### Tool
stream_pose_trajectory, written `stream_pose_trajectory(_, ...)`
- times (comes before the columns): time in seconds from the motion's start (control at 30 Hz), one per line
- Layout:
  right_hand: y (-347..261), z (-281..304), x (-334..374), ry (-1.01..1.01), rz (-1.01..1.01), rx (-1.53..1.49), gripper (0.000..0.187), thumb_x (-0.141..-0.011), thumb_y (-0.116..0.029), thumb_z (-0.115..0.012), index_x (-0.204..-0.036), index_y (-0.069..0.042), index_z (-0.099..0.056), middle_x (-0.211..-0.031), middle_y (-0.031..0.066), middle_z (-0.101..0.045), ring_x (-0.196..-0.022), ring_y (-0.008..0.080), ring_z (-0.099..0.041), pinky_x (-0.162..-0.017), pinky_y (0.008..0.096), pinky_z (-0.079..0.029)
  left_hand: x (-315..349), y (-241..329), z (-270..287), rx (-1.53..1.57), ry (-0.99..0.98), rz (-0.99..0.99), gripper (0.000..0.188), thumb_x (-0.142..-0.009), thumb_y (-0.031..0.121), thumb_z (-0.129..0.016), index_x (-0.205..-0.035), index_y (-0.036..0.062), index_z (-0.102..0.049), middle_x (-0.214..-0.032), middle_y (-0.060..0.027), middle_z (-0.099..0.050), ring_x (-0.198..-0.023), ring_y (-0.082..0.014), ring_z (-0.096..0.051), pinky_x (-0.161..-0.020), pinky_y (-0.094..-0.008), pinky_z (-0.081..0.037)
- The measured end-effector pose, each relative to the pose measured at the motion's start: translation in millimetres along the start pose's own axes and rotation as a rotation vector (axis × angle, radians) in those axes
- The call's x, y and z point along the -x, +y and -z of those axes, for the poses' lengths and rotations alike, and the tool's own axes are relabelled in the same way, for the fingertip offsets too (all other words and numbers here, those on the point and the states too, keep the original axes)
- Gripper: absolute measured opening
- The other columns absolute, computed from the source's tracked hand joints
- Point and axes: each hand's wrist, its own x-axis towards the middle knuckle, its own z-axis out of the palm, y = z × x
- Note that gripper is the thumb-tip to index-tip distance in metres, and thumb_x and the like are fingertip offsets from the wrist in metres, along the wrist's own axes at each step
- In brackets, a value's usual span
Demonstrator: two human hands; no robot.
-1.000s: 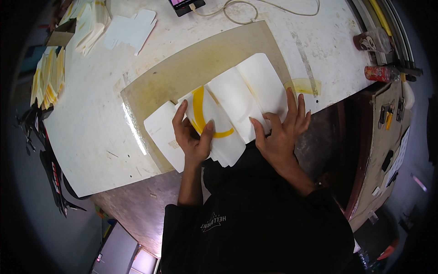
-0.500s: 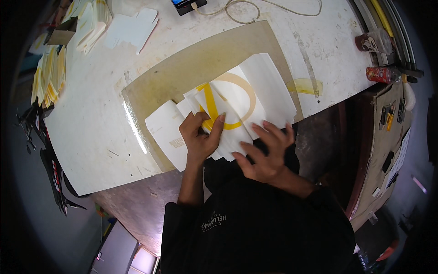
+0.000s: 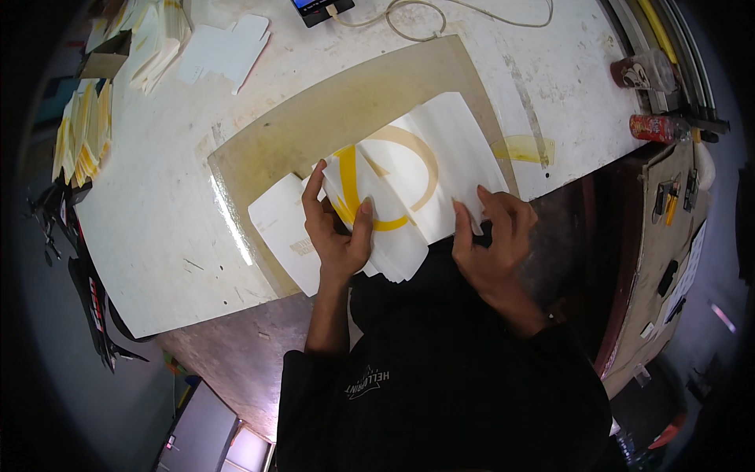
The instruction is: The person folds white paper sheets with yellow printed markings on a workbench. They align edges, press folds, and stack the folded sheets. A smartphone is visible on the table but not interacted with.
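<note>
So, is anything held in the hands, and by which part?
Left hand: the white papers, by the yellow-striped part, thumb on top. Right hand: at their near right edge; whether it grips cannot be told.

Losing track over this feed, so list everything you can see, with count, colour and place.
Printed sheets: one loose bundle, white with yellow and tan, on the mat
Mat: one, tan, on the table
Table: one, white, centre
Paper stacks: at least two, white and yellow, upper left
Box: one, brown, upper left
Cut card: white, count unclear, beyond the mat
Screen device: one, black, top edge
Cable: one, pale, beside the device
Cup: one, clear and brown, upper right
Bottle: one, red label, below the cup
Left hand: one, bare, gripping the sheets
Right hand: one, bare, at the sheets' lower right edge
</note>
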Motion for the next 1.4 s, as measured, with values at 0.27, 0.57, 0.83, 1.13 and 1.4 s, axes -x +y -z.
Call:
stream_pose_trajectory(0.27,0.2,0.6,-0.1,-0.186,0.108,-0.131,0.035,-0.083,-0.020,-0.079,-0.109,0.001,-0.066,-0.086,0.0084,-0.066,-0.084,0.0236,-0.059,-0.085,0.0423,-0.033,-0.4,-3.4,-0.5,0.017,0.013,-0.042,0.071,-0.088,-0.004,-0.063,-0.149,-0.0082,-0.025,-0.126,-0.0256,-0.058,-0.099,-0.0237,-0.068,-0.086,-0.0320,-0.055)
stream_pose_trajectory(0.57,-10.1,-0.7,-9.9,-0.219,0.067,-0.013,0.054,-0.076,-0.035,-0.086,-0.111,-0.001,-0.065,-0.103,0.0113,-0.062,-0.098,0.0236,-0.055,-0.088,0.0444,-0.033,3.1,-0.7,-0.3,0.117,0.055,0.014,0.081,-0.088,-0.005,-0.063,-0.153,-0.0049,-0.015,-0.127,-0.0263,-0.056,-0.101,-0.0255,-0.067,-0.088,-0.0328,-0.055)
stream_pose_trajectory(0.83,-2.8,-2.1,0.7,-0.066,0.192,-0.076,0.048,-0.071,-0.024,-0.089,-0.106,-0.001,-0.067,-0.094,0.0086,-0.061,-0.091,0.0243,-0.056,-0.084,0.0424,-0.036,3.2,-2.0,2.0,0.081,0.039,0.002,0.081,-0.088,-0.006,-0.063,-0.154,-0.0045,-0.015,-0.128,-0.0261,-0.055,-0.104,-0.0265,-0.067,-0.089,-0.0339,-0.055)
stream_pose_trajectory(1.13,-2.4,-1.2,-6.0,0.054,0.092,-0.041,0.023,-0.075,0.006,-0.079,-0.095,0.001,-0.070,-0.082,0.0052,-0.069,-0.080,0.0236,-0.066,-0.083,0.0426,-0.038,3.0,-3.0,1.0,0.077,0.043,0.016,0.084,-0.086,-0.002,-0.063,-0.156,-0.0001,-0.016,-0.115,-0.0246,-0.064,-0.100,-0.0241,-0.067,-0.089,-0.0334,-0.054)
stream_pose_trajectory(1.4,-8.6,6.5,0.1,-0.160,0.174,-0.001,0.022,-0.085,-0.033,-0.078,-0.100,-0.016,-0.075,-0.146,0.0255,-0.049,-0.141,0.0407,-0.034,-0.107,0.0578,-0.020,4.4,-3.2,2.7,0.096,0.033,0.043,0.080,-0.088,-0.005,-0.062,-0.153,-0.0056,-0.017,-0.128,-0.0252,-0.056,-0.105,-0.0270,-0.066,-0.091,-0.0349,-0.055)
